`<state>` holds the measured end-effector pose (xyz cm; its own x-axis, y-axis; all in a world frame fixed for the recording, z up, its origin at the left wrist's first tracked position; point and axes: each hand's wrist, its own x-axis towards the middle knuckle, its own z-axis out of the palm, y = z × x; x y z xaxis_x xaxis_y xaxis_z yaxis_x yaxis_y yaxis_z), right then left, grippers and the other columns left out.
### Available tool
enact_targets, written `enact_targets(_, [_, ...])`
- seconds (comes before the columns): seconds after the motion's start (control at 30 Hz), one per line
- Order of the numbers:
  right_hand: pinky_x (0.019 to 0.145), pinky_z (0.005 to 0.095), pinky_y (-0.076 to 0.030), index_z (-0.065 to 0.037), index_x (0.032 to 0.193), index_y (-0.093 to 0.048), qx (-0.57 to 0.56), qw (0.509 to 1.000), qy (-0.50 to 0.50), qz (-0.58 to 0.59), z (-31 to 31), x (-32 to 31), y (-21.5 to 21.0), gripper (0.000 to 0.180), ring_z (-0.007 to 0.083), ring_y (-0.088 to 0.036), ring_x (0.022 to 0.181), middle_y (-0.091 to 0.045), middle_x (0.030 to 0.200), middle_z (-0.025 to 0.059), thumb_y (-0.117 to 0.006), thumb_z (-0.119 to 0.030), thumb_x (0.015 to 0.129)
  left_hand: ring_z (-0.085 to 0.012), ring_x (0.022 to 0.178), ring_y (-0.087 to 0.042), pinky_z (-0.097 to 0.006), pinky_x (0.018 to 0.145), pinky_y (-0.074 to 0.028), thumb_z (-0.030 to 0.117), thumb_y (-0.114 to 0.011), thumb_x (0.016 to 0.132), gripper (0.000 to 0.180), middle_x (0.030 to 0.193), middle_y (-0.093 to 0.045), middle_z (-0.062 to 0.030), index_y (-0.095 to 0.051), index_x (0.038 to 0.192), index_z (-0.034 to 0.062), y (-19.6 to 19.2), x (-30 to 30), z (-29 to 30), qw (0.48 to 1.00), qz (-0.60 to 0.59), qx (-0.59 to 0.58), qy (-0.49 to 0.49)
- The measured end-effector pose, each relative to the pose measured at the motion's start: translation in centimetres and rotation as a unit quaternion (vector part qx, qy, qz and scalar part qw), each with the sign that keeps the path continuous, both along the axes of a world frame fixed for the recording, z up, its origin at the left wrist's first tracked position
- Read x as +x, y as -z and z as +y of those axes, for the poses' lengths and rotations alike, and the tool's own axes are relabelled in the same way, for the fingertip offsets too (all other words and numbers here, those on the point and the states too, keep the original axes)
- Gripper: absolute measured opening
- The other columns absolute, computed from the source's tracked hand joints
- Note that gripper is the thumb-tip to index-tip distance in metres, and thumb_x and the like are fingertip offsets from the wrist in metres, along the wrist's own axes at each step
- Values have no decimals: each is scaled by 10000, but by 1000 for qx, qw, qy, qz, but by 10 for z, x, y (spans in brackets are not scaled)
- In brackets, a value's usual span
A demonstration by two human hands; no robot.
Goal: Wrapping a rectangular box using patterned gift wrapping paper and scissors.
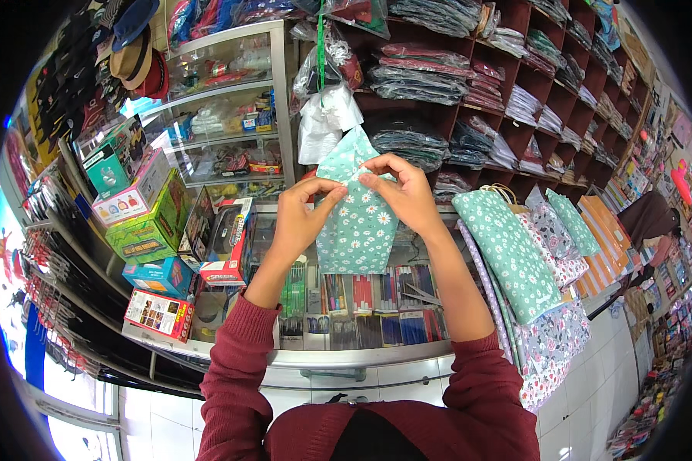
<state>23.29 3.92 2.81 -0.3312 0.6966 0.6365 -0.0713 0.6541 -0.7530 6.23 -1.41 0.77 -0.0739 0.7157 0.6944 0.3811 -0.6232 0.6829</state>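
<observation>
A green daisy-print piece of wrapping paper (359,242), folded into a flat upright shape, stands over the glass counter (292,358) in front of me. Its upper part is folded to a peak. My left hand (307,215) pinches the paper's left side just below that peak, thumb and fingertips pressed together. From the other side my right hand (404,194) pinches the same fold, its fingertips close to the left ones. Whether anything is inside the paper is hidden. What looks like a pair of scissors (421,295) lies to the right of the paper's lower end.
Stacked boxed goods (148,230) crowd the counter's left. Folded patterned paper sheets (507,253) lie at the right and hang over the front edge. White plastic bags (327,119) hang behind the paper. Wooden shelves (519,142) of packed clothes and a glass cabinet (281,100) stand beyond.
</observation>
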Motion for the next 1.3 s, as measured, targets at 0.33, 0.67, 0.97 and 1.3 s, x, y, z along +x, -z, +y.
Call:
enact_targets(0.33, [605,185,-419,-6,887,-640,-10,999,10,-31,0,5,-2,122,34,-542,711,-647,813,15,-665,-93,805,-96,678,-558,-241,650,-440,99,-672,792,128,717,-613,-45,-670,855,-13,-15,9,5,997,54,45,-16])
enact_targets(0.67, [702,192,-453,11,1014,-626,-21,999,-29,-29,3,1,3,209,65,-596,802,-671,881,62,-644,-52,816,-113,654,-552,-255,594,-431,135,-692,774,156,752,-644,-95,-689,876,17,-14,3,4,999,33,-28,5])
enact_targets(0.97, [671,187,-450,34,953,-630,-77,997,-26,10,0,-1,1,179,54,-595,766,-677,852,73,-656,-79,817,-164,846,-591,-280,760,-447,131,-708,758,183,893,-657,-77,-688,901,19,-4,-16,5,994,86,-62,11])
enact_targets(1.3, [638,204,-431,-4,886,-667,-14,1000,-17,-2,-1,1,-1,134,50,-553,693,-660,782,32,-678,-102,795,-157,759,-518,-281,695,-403,103,-690,768,146,766,-594,-51,-682,880,10,-7,-11,9,990,139,23,-23])
